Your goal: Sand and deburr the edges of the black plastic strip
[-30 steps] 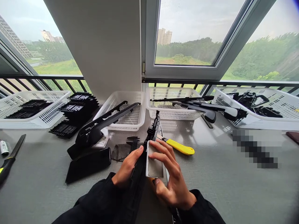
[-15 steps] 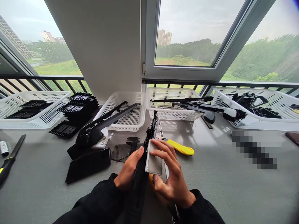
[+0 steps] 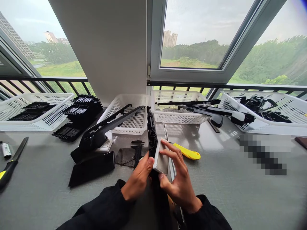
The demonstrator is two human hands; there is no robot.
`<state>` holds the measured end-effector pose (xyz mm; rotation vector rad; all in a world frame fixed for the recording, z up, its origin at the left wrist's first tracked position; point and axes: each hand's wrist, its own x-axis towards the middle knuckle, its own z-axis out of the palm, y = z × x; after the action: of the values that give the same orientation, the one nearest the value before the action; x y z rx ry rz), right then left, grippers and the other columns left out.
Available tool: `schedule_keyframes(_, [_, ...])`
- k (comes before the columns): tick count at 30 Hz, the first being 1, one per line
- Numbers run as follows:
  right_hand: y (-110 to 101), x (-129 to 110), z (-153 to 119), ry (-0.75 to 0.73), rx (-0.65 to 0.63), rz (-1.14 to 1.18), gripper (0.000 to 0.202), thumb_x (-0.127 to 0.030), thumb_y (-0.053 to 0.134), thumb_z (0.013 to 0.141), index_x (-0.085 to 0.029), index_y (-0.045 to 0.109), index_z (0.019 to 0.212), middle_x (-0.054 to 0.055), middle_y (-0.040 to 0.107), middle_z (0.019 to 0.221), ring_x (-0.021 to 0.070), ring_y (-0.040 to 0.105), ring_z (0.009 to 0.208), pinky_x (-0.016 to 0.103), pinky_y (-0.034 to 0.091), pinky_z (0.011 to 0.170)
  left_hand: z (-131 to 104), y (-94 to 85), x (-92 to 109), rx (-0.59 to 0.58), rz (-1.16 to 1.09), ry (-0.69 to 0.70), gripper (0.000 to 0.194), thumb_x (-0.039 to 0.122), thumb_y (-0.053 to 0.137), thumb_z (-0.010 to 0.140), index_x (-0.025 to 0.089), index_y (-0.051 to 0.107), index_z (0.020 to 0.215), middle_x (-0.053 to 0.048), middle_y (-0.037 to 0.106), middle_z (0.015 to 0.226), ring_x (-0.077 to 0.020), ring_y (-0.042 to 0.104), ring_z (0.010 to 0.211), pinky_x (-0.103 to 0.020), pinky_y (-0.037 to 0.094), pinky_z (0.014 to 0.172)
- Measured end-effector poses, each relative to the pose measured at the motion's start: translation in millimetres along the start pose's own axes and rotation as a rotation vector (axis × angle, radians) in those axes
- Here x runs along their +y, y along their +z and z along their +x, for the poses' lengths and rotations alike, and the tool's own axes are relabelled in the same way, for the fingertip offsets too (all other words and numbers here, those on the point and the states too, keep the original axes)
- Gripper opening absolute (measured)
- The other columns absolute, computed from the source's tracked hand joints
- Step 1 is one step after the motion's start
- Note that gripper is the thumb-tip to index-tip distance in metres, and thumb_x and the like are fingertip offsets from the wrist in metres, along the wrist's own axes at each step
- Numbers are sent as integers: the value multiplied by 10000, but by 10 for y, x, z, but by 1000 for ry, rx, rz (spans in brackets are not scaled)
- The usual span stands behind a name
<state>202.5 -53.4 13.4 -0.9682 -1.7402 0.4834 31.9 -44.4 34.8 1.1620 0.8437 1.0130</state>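
My left hand is closed around a long black plastic strip, which points away from me toward the baskets. In my right hand is a small rectangular block with white edges and a grey face, gripped between thumb and fingers. The block lies against the strip's right side, close to my left thumb. Under my right hand, a thin metal strip runs along the table, partly hidden. A yellow-handled knife lies beyond my right fingers. Past my left hand are a dark caliper and a dark cloth.
White baskets stand along the window side, several with black parts in them. Black grille pieces are stacked at left. A phone, a large black curved part, a file and a marker lie leftward.
The black strip has turned, its far end swinging left and away from me. My left hand has shifted slightly right, and the block has tilted and moved right with my right hand.
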Motion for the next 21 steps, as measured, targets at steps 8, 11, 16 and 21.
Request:
schedule_keyframes(8, [38, -47, -14, -109, -76, 22, 614, -121, 594, 710, -305, 605, 1295, 34, 533, 1615, 338, 429, 1532, 573, 397, 1255, 26, 9, -67, 188, 48, -26, 642, 747, 601, 1007, 158, 753, 1211, -61, 764, 996, -222, 641, 864, -312, 539, 802])
schedule_keyframes(11, [48, -31, -13, -46, -12, -34, 540, -128, 616, 782, -301, 616, 1294, 52, 540, 1603, 335, 474, 1493, 588, 390, 1248, 24, 22, -80, 174, 92, -13, 625, 739, 584, 1017, 161, 751, 1186, -67, 769, 1021, -230, 641, 882, -316, 525, 817])
schedule_keyframes(16, [41, -38, -15, -71, -6, -29, 525, -129, 643, 799, -302, 620, 1295, 56, 537, 1601, 335, 472, 1489, 567, 412, 1233, 22, 40, -88, 222, 64, 21, 618, 753, 605, 998, 179, 724, 1195, -74, 775, 1096, -255, 668, 976, -336, 528, 915])
schedule_keyframes(21, [33, -39, -8, -93, -36, -18, 496, -125, 672, 803, -314, 647, 1262, 34, 545, 1600, 325, 463, 1487, 548, 424, 1225, 29, 27, -100, 256, 25, -14, 612, 783, 645, 958, 183, 696, 1064, -26, 708, 934, -210, 621, 858, -296, 518, 802])
